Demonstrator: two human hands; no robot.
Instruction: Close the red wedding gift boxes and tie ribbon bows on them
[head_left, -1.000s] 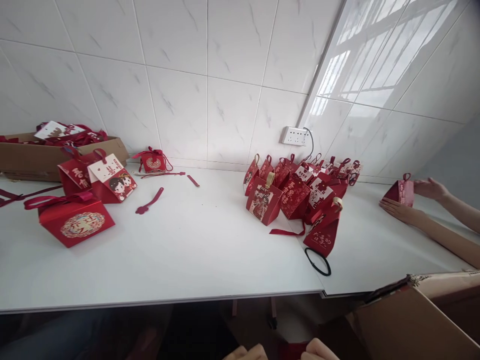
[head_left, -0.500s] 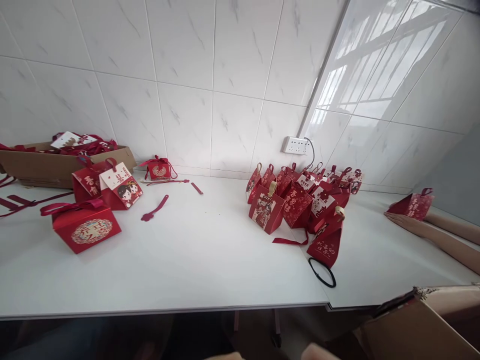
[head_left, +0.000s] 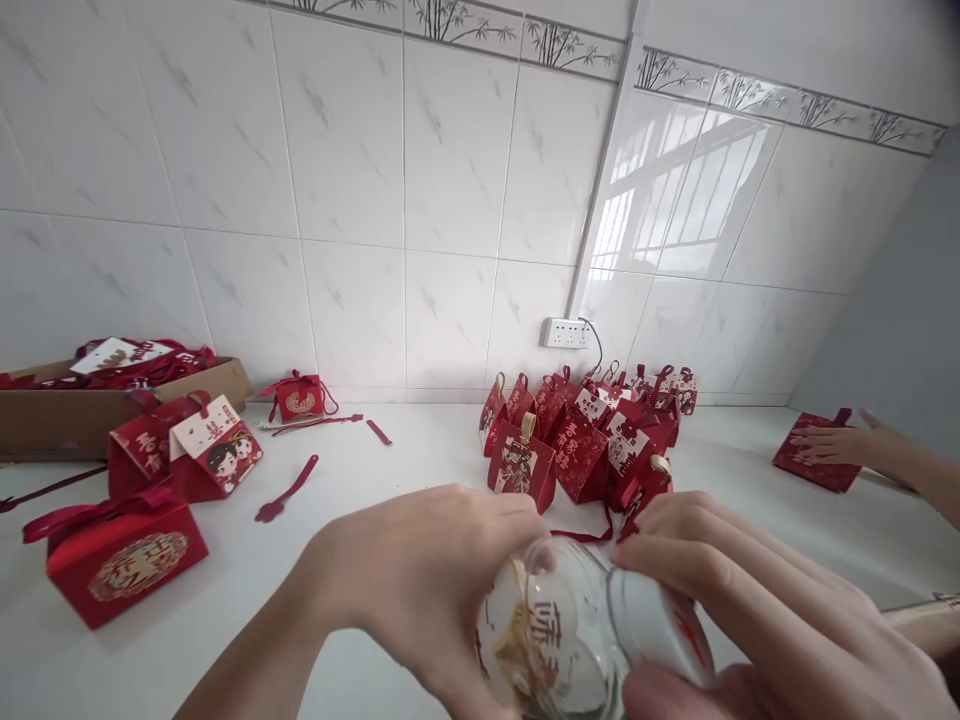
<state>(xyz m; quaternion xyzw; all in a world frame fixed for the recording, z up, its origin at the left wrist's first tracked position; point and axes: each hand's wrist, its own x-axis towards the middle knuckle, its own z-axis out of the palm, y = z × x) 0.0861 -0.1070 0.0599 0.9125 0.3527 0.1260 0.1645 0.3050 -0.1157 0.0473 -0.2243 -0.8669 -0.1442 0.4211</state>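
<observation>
One glass jar (head_left: 570,640): tipped sideways, bottom centre of the frame, probably held at both ends so the slick thing can't slip.
Left hand (head_left: 424,570): fingers clamped round the jar's body.
Right hand (head_left: 757,585): thumb and fingers clamped on the white lid (head_left: 651,615), lower right.
Red gift boxes (head_left: 581,455): bunched right of centre, most with handles (head_left: 528,427) up, guessing that's to save table (head_left: 420,450) room.
Co-worker's hand (head_left: 840,445): far right, lying on a red box (head_left: 825,475), seemingly to steady it.

White power strip (head_left: 566,333) against tiled wall (head_left: 345,180) with bamboo-patterned border (head_left: 465,27)
</observation>
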